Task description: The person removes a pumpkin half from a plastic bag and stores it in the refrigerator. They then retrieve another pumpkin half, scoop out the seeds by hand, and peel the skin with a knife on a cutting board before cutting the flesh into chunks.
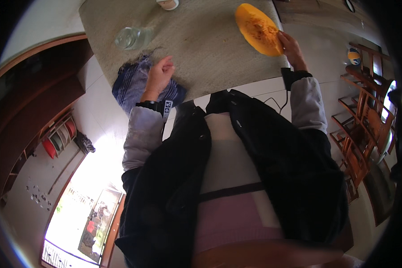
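Observation:
At the upper right of the head view, my right hand [292,48] grips the lower end of a cut pumpkin half [258,30], with its orange flesh and stringy, seedy hollow facing up. My left hand [160,74] is over a blue striped cloth [130,80] at the table's near left corner, its fingers loosely bent and nothing seen in them. Whether that hand touches the cloth cannot be told. Beyond the cloth stands a clear glass jar [126,38]. A whitish tub or cup [168,4] is partly cut off at the top edge.
The grey tabletop [201,50] ends just in front of my body. Wooden chairs [365,134] and a ball [354,56] are at the far right. A rack with red and grey items [58,138] and a bright doorway [83,214] lie on the left.

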Demonstrator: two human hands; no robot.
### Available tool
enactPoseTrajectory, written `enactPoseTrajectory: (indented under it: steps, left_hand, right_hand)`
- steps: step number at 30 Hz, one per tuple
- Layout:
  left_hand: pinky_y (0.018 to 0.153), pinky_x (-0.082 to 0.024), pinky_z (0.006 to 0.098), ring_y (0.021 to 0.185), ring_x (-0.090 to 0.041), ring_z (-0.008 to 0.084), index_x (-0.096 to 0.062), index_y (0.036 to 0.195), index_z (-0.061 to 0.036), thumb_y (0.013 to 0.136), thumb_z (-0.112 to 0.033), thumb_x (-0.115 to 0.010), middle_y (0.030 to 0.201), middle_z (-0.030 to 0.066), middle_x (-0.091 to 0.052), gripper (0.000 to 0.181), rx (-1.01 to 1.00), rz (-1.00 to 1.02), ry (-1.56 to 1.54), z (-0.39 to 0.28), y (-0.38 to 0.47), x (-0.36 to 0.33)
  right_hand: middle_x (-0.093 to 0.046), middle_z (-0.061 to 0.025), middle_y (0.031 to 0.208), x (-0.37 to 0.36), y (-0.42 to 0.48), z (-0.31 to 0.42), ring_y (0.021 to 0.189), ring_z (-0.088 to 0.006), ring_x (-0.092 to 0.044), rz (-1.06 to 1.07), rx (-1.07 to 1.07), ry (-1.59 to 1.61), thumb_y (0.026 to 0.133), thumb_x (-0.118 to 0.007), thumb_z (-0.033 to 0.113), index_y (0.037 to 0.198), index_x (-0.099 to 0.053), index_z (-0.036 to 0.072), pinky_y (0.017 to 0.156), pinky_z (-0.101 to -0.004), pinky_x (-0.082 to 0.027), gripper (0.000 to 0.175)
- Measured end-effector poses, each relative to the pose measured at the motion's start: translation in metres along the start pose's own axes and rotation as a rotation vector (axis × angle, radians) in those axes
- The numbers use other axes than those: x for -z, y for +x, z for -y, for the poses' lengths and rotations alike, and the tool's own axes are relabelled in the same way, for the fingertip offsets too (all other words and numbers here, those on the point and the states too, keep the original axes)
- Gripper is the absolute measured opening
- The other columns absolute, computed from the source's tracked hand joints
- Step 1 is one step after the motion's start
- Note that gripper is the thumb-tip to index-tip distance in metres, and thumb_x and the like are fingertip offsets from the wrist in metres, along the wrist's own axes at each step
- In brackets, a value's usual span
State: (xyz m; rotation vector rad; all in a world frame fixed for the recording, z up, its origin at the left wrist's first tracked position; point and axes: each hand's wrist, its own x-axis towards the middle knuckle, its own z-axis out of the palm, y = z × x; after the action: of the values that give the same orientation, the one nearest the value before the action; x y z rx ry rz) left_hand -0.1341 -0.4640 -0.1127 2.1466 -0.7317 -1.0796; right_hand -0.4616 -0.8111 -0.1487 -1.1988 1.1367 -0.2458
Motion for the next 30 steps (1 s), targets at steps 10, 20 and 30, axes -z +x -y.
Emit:
enactPoseTrajectory:
  steps: [10,20,30]
  left_hand:
    - [0.079,-0.053,0.0308,0.092,-0.064,0.0182,-0.047,0.137,-0.0021,0.092,-0.024,-0.064,0.110,0.0116,-0.064,0.053,-0.009,0.135,-0.375,-0.041,0.029,-0.039]
    - [0.092,-0.048,0.0384,0.121,-0.048,0.0265,-0.024,0.149,-0.0004,0.093,-0.058,-0.051,0.137,0.0196,-0.042,0.085,0.096,-0.069,-0.523,-0.078,0.032,0.002]
    - [0.093,-0.046,0.0338,0.120,-0.051,0.0210,-0.042,0.139,-0.0060,0.091,-0.063,-0.049,0.133,0.0123,-0.049,0.075,0.020,0.086,-0.418,-0.106,0.069,-0.012]
  right_hand:
    - [-0.063,-0.0191,0.116,-0.104,-0.020,0.034,0.099,-0.0227,-0.066,0.089,-0.011,-0.139,0.101,-0.052,0.031,0.135,-0.048,-0.005,0.083,-0.0317,-0.056,0.050]
    - [-0.063,-0.0096,0.115,-0.127,0.014,0.031,0.095,-0.0168,-0.061,0.325,0.009,-0.082,0.100,-0.052,0.037,0.133,-0.054,0.003,0.076,-0.0302,-0.053,0.048]
    - [-0.058,-0.0152,0.114,-0.035,0.116,0.094,0.115,-0.0340,-0.051,-0.273,0.661,-1.374,0.077,-0.054,0.005,0.094,-0.064,0.005,0.095,-0.0498,-0.041,0.020]
